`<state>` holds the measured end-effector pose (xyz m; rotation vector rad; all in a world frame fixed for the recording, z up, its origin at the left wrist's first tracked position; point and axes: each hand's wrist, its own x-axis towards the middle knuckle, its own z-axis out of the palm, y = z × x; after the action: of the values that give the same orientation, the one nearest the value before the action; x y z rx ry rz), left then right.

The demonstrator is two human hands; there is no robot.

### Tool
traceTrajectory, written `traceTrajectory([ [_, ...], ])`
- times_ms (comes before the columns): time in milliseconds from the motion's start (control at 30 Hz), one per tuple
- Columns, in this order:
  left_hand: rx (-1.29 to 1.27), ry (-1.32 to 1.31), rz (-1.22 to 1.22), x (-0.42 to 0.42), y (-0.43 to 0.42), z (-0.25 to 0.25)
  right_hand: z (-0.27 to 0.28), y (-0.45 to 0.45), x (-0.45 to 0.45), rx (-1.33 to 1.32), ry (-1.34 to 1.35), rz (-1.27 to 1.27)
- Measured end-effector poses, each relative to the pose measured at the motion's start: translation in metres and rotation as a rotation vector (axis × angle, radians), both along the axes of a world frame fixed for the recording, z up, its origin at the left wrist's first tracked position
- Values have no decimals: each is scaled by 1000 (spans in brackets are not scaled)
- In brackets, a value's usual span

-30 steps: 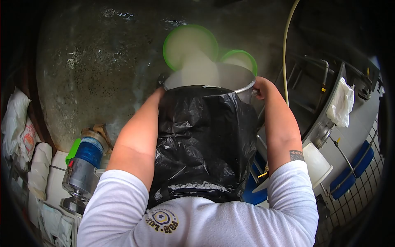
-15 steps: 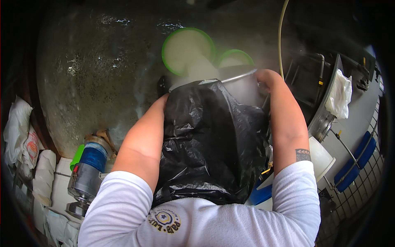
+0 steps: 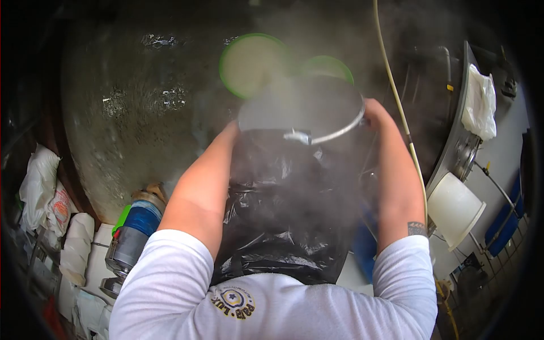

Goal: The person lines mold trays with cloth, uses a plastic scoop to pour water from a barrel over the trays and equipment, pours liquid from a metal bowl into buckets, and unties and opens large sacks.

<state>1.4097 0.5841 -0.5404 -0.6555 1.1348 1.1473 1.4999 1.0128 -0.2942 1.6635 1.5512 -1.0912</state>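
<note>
A wide metal pot [image 3: 339, 131] is held out in front of me, its inside veiled by steam. My right hand [image 3: 372, 111] grips its right side near the rim, with the fingers partly hidden. On the opposite side is my left hand [image 3: 233, 129], mostly hidden and blurred, holding the pot there. Beyond the pot stands a green-rimmed round container [image 3: 249, 63] with pale, cloudy contents. A second green-rimmed container [image 3: 331, 68] is partly covered by the pot. A black plastic apron [image 3: 277, 226] hangs down my front.
A pale hose [image 3: 394, 85] hangs down past my right arm. At right are a white bucket [image 3: 453, 207] and a white plastic bag [image 3: 479, 105] by a metal counter. At left are a blue-and-grey machine [image 3: 139, 226] and white bags [image 3: 39, 184]. The floor looks wet.
The pot has tilted back toward me, so its opening and near rim now show. The pale stream into the larger container has thinned behind thicker steam. My view has shifted slightly.
</note>
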Motion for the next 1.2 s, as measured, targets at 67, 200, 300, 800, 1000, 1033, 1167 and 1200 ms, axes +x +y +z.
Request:
traceTrajectory([
  [67, 21, 52, -37, -4, -4, -10, -37, 2, 69, -63, 71, -48],
  [200, -93, 160, -231, -30, -13, 44, 0, -61, 147, -187, 109, -438],
  [300, -183, 266, -429, -41, 11, 115, 2, -135, 211, -212, 248, -414],
  [800, 289, 971, -1250, 75, 7, 312, -147, -311, 389, 89, 296, -1657],
  [1000, 286, 996, -1331, 97, -10, 345, -215, -258, 423, -9, 475, -1903],
  [1033, 303, 976, -1337, 96, -10, 353, -226, -254, 438, -98, 476, -1860],
  [1167, 344, 996, -1383, 109, -13, 368, -129, -279, 454, -212, 538, -1231],
  [1200, 370, 1014, -1386, 115, -9, 381, -102, -290, 458, -226, 519, -1133],
])
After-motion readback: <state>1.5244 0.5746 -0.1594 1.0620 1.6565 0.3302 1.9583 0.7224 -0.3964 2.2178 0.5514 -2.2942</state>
